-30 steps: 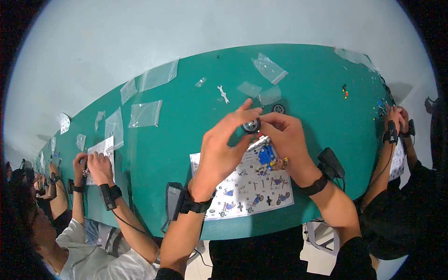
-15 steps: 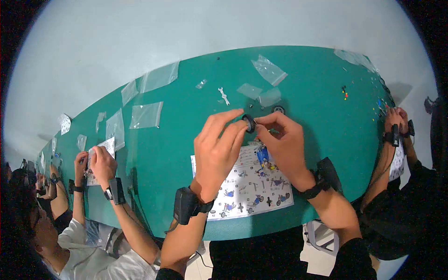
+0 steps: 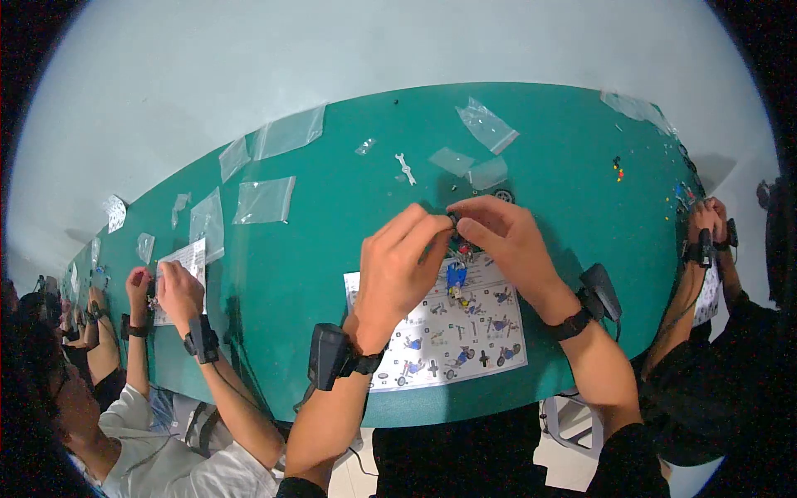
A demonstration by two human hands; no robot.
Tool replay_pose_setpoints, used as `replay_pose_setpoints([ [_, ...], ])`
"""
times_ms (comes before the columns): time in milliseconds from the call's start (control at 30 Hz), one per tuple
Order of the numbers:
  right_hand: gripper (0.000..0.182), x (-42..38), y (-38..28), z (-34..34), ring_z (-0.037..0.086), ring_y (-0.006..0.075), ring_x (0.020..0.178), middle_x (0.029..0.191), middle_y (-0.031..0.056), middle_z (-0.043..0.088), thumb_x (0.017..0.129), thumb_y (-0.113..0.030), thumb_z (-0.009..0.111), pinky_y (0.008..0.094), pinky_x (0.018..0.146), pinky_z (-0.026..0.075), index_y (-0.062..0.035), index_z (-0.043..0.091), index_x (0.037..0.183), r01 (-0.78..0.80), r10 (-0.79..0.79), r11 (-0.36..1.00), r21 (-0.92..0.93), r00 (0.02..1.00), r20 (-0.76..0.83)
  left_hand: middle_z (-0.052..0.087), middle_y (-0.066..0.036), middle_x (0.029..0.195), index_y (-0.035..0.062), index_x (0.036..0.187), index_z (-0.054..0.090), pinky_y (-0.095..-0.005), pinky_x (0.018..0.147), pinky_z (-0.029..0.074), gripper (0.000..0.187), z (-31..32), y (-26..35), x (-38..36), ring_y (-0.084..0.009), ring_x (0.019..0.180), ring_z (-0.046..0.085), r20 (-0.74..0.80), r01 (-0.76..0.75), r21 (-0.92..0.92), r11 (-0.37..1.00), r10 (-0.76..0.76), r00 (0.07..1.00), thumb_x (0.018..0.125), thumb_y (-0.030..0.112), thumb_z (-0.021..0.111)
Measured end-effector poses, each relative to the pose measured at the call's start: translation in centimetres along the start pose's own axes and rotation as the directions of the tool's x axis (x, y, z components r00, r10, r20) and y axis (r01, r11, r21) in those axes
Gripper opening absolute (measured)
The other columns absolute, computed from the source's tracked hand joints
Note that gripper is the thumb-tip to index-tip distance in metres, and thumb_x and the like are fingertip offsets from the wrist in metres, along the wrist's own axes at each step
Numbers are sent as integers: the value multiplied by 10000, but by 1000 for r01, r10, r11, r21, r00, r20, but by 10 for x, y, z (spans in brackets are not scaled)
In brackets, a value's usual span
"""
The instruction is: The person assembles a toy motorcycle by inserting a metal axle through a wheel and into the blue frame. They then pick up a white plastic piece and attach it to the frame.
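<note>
Above the instruction sheet (image 3: 490,365), my left hand (image 3: 401,261) and my right hand (image 3: 516,251) meet at the fingertips. Pinched between them is a small black toy wheel (image 3: 453,219), mostly covered by the fingers. Just below it, a small blue part-built toy vehicle (image 3: 456,275) overlaps the top of the printed sheet. A second black wheel (image 3: 503,197) lies on the table behind my right hand's fingers.
Past my hands lie a white wrench (image 3: 405,168) and clear plastic bags (image 3: 487,126). Small coloured parts (image 3: 618,172) are scattered to the right. Co-workers' hands are busy at the left (image 3: 178,286) and the right (image 3: 707,217).
My hands have come closer together around the wheel, which now shows less between the fingers. The blue toy vehicle appears further left, nearer my left hand.
</note>
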State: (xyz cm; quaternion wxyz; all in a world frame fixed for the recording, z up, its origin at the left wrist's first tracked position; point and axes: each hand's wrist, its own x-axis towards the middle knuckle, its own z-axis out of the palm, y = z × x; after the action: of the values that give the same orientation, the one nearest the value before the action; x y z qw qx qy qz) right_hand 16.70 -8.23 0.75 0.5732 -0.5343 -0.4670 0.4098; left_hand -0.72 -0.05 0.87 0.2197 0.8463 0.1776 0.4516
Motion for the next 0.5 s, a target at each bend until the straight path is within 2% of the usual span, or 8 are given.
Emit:
replay_pose_setpoints([
  [167, 349, -5, -8, 4, 710, 140, 1037, 1122, 75, 755, 922, -102, 808, 293, 920, 569, -14, 699, 1242, -57, 57, 998, 3, 998, -11, 593, -104, 805, 19, 982, 671, -320, 576, 440, 129, 3, 1, -2, -222, 662, 578, -24, 75, -63, 995, -77, 997, 892, -62, 714],
  [267, 396, -5, 5, 4, 710, 166, 1077, 1174, 85, 745, 876, -63, 833, 318, 975, 564, -21, 695, 1245, 154, -155, 988, -30, 988, -16, 591, -90, 807, 22, 978, 667, -312, 588, 435, 71, 4, 2, -3, -197, 668, 564, -15, 168, -123, 978, -171, 985, 929, -18, 700],
  [367, 428, -2, 2, 2, 708, 183, 1093, 1205, 94, 737, 859, -37, 830, 336, 1005, 557, -20, 684, 1261, 393, -398, 885, -250, 917, 35, 592, -81, 810, 24, 974, 660, -313, 600, 435, 41, 4, 3, -2, -186, 681, 556, -3, 208, -148, 967, -211, 978, 951, 12, 690],
  [467, 420, -4, -4, 6, 705, 183, 1102, 1218, 98, 730, 865, -20, 812, 332, 1000, 558, -18, 677, 1263, 358, -363, 924, -136, 932, -12, 595, -82, 818, 27, 967, 655, -315, 609, 442, 49, 6, 3, -3, -190, 692, 558, -4, 206, -160, 965, -209, 978, 944, 1, 691],
  [500, 423, -4, -5, 6, 702, 183, 1110, 1225, 98, 724, 863, -11, 807, 334, 1005, 556, -19, 674, 1265, 237, -241, 964, -117, 971, -13, 586, -92, 819, 23, 979, 651, -321, 606, 444, 68, 6, 4, -2, -204, 684, 556, 10, 214, -149, 965, -215, 977, 939, -17, 688],
])
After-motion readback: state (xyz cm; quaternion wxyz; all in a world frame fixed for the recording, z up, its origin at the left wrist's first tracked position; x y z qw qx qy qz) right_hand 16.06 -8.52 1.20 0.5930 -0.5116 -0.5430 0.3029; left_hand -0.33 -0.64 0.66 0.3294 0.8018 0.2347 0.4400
